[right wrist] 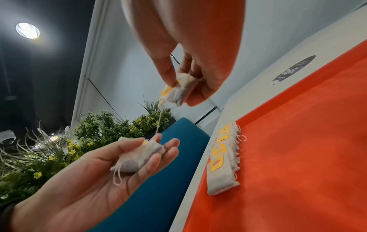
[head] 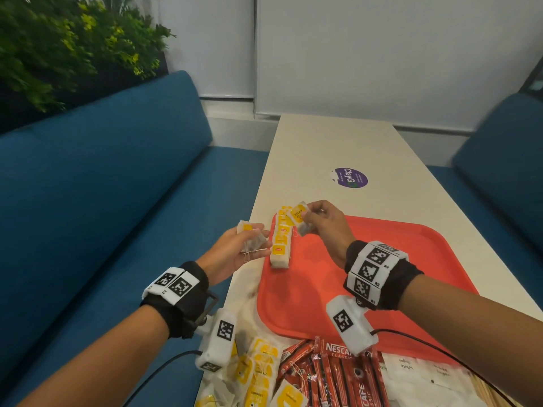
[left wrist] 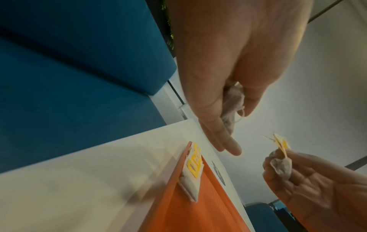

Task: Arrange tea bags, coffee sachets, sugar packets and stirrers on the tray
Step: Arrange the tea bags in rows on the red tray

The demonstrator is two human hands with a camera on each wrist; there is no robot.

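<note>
The left hand (head: 232, 254) lies palm up beside the table (head: 323, 142), cupping a tea bag (head: 251, 239) on loosely curled fingers. Just right of it, a row of tea bags (head: 280, 242) lines the red tray (head: 382, 259) along its left edge. Above the row, the right hand (head: 326, 227) pinches another tea bag (head: 299, 217) between thumb and fingers

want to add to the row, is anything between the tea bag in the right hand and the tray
Nothing visible blocks it. The right hand pinches a tea bag in the air over the far left corner of the tray, above the far end of the row of tea bags. The left hand is off to the side.
</note>
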